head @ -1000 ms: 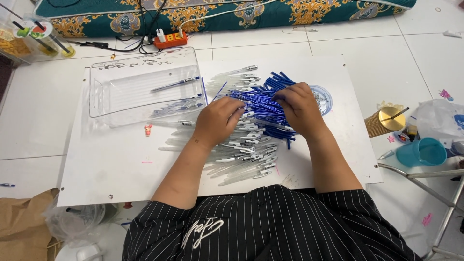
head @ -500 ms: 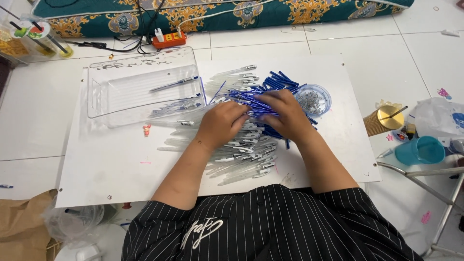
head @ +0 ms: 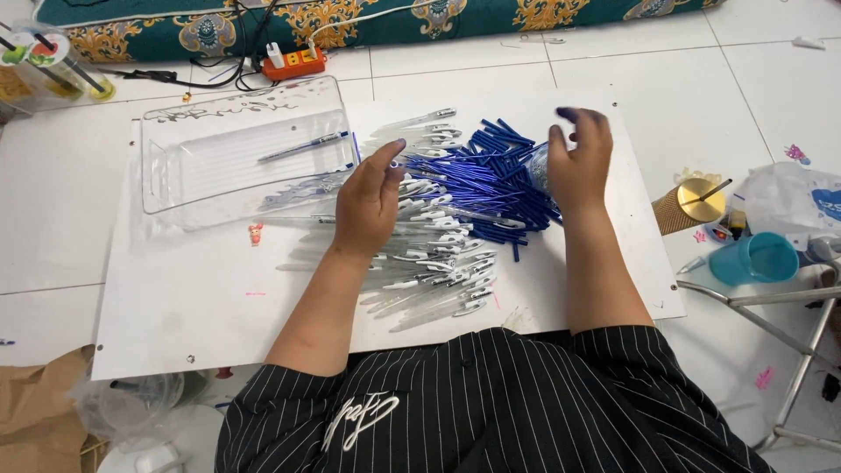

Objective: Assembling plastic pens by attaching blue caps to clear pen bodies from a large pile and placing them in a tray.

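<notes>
Heap of blue pen refills and clear pen barrels spread on a white board on the tiled floor. Left hand raised just over the clear barrels, fingers loose and half bent, grasping nothing visible. Right hand lifted above the right edge of the blue heap, fingers spread, released. Small clear round container partly hidden behind the right hand, contents not clear. Clear plastic tray at upper left of the board, with one assembled pen inside. Orange power strip beyond the tray; teal cup and gold-lidded cup well apart at right.
</notes>
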